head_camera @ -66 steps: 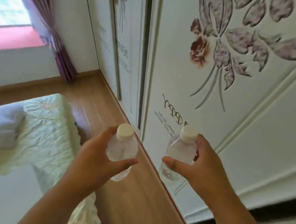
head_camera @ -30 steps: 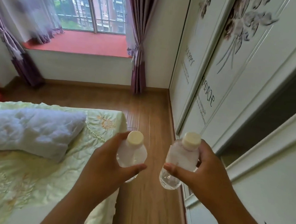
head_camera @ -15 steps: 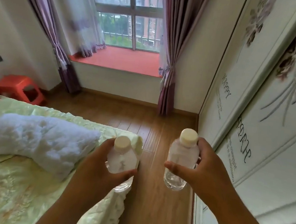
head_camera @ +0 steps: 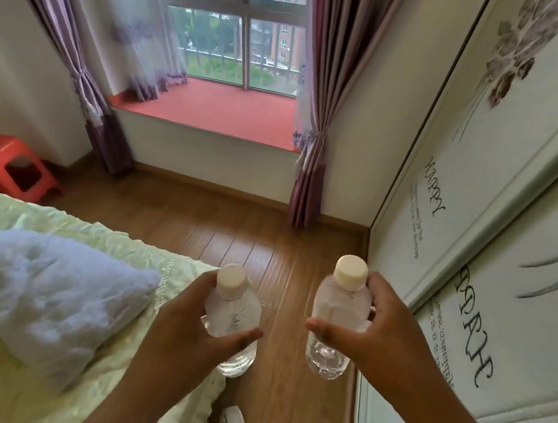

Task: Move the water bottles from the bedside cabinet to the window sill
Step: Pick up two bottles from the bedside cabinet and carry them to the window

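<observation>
Now: each hand grips clear unlabelled bottle (wardrobe (head_camera: 463,182) reads "HAPPY").

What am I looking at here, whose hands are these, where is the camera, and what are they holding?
No machine is involved. A person wears a wide-angle camera on the head, so the picture looks forward and down along their own arms. That lens bends straight lines, which is why the wardrobe on the right seems to lean.

The left hand holds one small clear water bottle with a pale cap, and the right hand holds a second bottle just like it. Both are upright and carried in the air, resting on nothing.

Ahead, across the wooden floor, is the red window sill between purple curtains; nothing stands on the part that shows. A bed with a white pillow lies on the left, with a red stool beyond it.
</observation>
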